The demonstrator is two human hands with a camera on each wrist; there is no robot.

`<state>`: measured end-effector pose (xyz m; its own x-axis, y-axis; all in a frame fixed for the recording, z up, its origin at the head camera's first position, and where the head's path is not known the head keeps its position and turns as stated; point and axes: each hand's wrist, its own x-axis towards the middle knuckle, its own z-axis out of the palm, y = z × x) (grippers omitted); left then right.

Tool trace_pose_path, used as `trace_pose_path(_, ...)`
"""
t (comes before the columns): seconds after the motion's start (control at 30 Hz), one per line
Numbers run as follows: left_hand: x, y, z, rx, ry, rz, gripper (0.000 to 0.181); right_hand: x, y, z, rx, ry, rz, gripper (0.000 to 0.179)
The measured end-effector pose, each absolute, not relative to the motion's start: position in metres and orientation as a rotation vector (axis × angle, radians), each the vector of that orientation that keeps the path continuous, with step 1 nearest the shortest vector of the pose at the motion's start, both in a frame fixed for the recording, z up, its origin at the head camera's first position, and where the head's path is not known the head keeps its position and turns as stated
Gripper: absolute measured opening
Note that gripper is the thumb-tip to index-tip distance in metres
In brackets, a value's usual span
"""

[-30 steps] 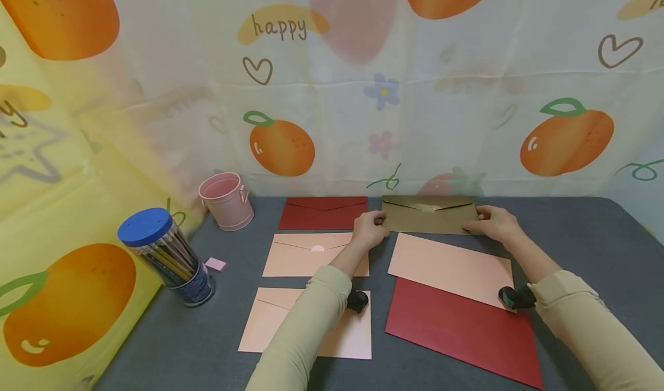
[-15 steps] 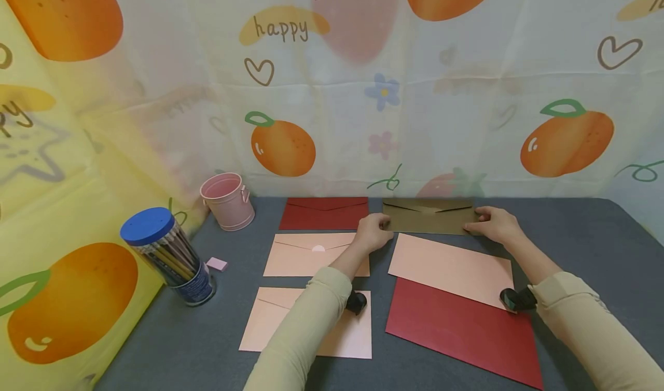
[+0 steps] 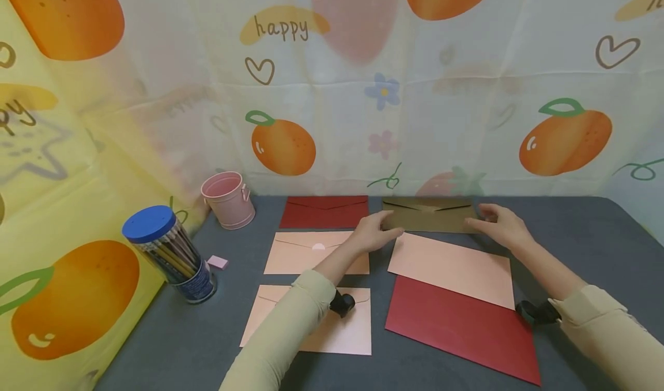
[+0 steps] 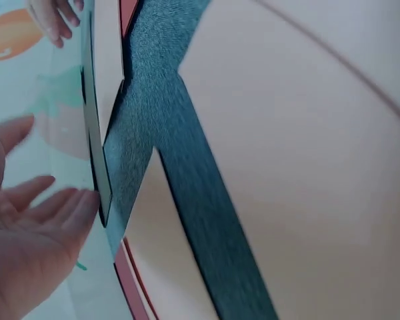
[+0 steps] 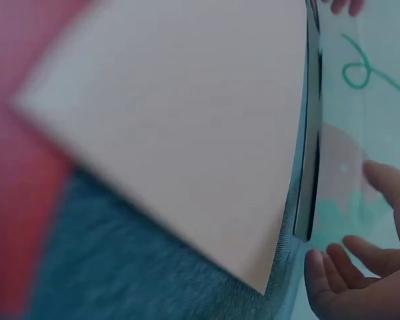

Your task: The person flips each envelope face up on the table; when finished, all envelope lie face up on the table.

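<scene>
An olive-gold envelope [image 3: 427, 217] lies flat at the back of the table, flap side up. At its left end is my left hand [image 3: 372, 232], thumb and fingers spread, holding nothing. My right hand [image 3: 503, 228] is beside the envelope's right end, its thumb and fingers parted too. Both wrist views show loose fingers: the left hand [image 4: 37, 247] near the thin edge of the olive-gold envelope [image 4: 100, 167], the right hand [image 5: 367, 267] off its corner. In front lies a pink envelope [image 3: 451, 267], slanted over a larger red envelope [image 3: 461, 327].
To the left, a red envelope [image 3: 324, 213], a pink envelope [image 3: 290, 258] with a round seal and a larger pink envelope [image 3: 347, 339] form a column. Beyond them are a pink bucket [image 3: 228, 203], a blue-lidded jar of pencils [image 3: 176, 258] and a pink eraser [image 3: 218, 262]. A printed cloth [image 3: 342, 120] hangs behind.
Both hands have let go of the olive-gold envelope's ends. Their fingers have spread, and the right hand has drawn slightly away to the right. The envelopes stay in place.
</scene>
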<state>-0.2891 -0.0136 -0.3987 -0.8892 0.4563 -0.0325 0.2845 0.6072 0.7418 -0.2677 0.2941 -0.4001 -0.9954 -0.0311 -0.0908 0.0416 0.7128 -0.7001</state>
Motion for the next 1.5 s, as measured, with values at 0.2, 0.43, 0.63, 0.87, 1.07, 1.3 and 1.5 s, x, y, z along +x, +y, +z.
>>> trace_pose_path(0.2, -0.281, -0.023, -0.393, 0.835, 2.528, 0.991, 0.073, -0.247, 0.292, -0.394, -0.119, 2.859, -1.166, 0.086)
trace_pose_path(0.43, -0.273, -0.028, -0.396, 1.007, 2.438, 0.859, 0.08, -0.223, 0.292, -0.391, -0.245, 2.871, -1.1, 0.082)
trace_pose_path(0.63, -0.27, -0.028, -0.399, 1.124, 2.45, 0.681, 0.08, -0.206, 0.295, -0.391, -0.41, 2.893, -1.043, 0.076)
trace_pose_path(0.87, -0.269, -0.028, -0.404, 1.228, 2.45, 0.504, 0.078, -0.191, 0.301, -0.398, -0.673, 2.825, -0.976, 0.077)
trace_pose_path(1.07, -0.267, -0.028, -0.405, 1.226, 2.444, 0.467, 0.082, -0.184, 0.305, -0.405, -0.681, 2.755, -0.874, 0.086)
trace_pose_path(1.3, -0.265, -0.027, -0.406, 1.193, 2.454, 0.461, 0.083, -0.181, 0.313, -0.41, -0.716, 2.719, -0.831, 0.093)
trace_pose_path(1.5, -0.265, -0.026, -0.408, 1.18, 2.475, 0.443, 0.08, -0.178, 0.315, -0.412, -0.704, 2.693, -0.801, 0.099)
